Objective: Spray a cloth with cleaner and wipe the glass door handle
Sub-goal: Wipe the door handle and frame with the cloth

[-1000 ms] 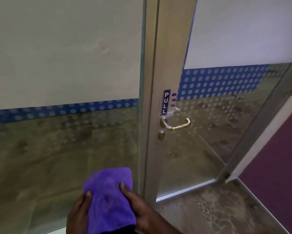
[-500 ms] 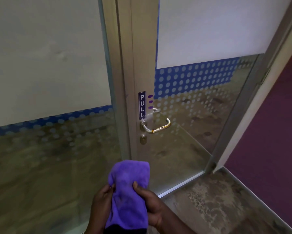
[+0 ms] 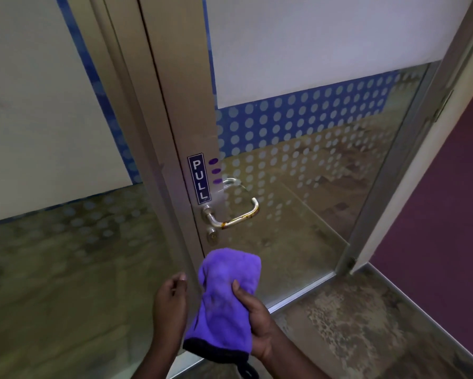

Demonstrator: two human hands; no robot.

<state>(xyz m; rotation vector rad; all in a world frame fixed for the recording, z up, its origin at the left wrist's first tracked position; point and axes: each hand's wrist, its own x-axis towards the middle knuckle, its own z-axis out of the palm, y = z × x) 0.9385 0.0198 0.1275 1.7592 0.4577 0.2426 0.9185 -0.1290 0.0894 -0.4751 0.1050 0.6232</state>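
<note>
A folded purple cloth (image 3: pixel 224 302) with a dark hem is held upright in my right hand (image 3: pixel 253 315), just below the door's lock. My left hand (image 3: pixel 169 305) hovers beside the cloth on its left, fingers loosely curled and apart, holding nothing. The metal lever handle (image 3: pixel 236 218) on the glass door carries brownish stains along its bar. It sits under a blue PULL sign (image 3: pixel 200 178), a short way above the cloth's top. A round keyhole (image 3: pixel 211 236) lies between handle and cloth. No spray bottle is in view.
The glass door (image 3: pixel 298 165) stands open at an angle, its aluminium frame (image 3: pixel 186 110) in the middle. A fixed glass panel (image 3: pixel 52 132) with frosted and blue dotted film fills the left. A purple wall (image 3: pixel 448 201) is at right, mottled floor (image 3: pixel 353 324) below.
My view has come closer to the door and the handle now sits nearer the centre. My left hand has let go of the cloth; my right hand alone holds it, raised toward the lock.
</note>
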